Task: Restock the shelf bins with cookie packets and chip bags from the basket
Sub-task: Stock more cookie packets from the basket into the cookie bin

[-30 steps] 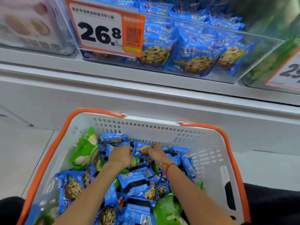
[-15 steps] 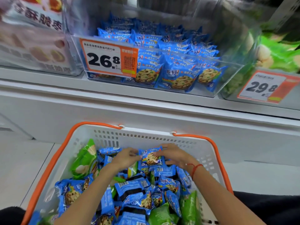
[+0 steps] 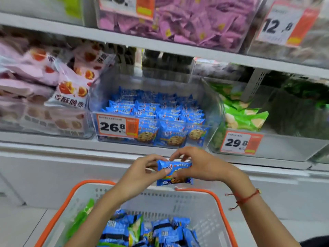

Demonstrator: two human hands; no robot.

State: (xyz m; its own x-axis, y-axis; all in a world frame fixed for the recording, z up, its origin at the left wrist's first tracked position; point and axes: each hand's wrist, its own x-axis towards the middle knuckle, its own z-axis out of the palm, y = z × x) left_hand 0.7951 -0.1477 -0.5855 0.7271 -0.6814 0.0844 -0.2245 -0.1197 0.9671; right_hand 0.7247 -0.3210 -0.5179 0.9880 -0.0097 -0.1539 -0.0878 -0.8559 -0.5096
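Observation:
Both hands hold one blue cookie packet (image 3: 173, 172) in the air above the far rim of the white basket (image 3: 211, 221) with orange handles. My left hand (image 3: 142, 172) pinches its left side and my right hand (image 3: 197, 164) grips its right side and top. Just behind them on the shelf stands the clear bin (image 3: 208, 104) of blue cookie packets (image 3: 160, 111) with the 26.8 price tag (image 3: 117, 126). More blue cookie packets (image 3: 163, 232) and green chip bags (image 3: 83, 216) lie in the basket.
To the right a clear bin marked 29.8 (image 3: 240, 143) holds green chip bags (image 3: 243, 116). A bin of pink snack bags (image 3: 53, 86) stands left of the cookie bin. The shelf above carries purple packets (image 3: 178, 22). A white shelf base (image 3: 53, 172) lies behind the basket.
Both hands have lifted a blue cookie packet out of the basket, up toward the shelf bin. The view has tilted upward, showing the higher shelves.

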